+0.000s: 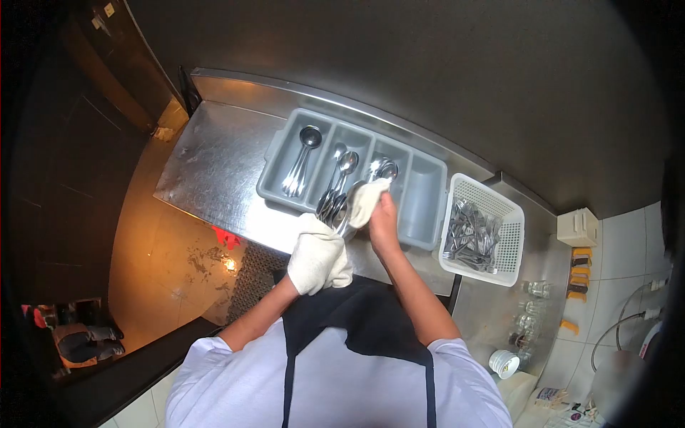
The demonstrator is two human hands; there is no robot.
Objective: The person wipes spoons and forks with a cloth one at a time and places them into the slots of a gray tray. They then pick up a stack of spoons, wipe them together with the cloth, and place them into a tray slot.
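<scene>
My left hand (319, 258) is wrapped in a white cloth (325, 246) and grips a bunch of spoons (332, 208) by the handles. My right hand (382, 217) holds another part of the cloth around one spoon near the bunch's bowls. Both hands are above the front edge of a grey cutlery tray (428, 192) with several compartments. Spoons lie in three of its compartments; the right one looks bare.
The tray rests on a steel counter (207, 164). A white perforated basket (510, 246) with several forks stands to the tray's right. Further right are small glass jars (531, 289), a white bowl (504, 363) and wall sockets with cables. The floor lies to the left.
</scene>
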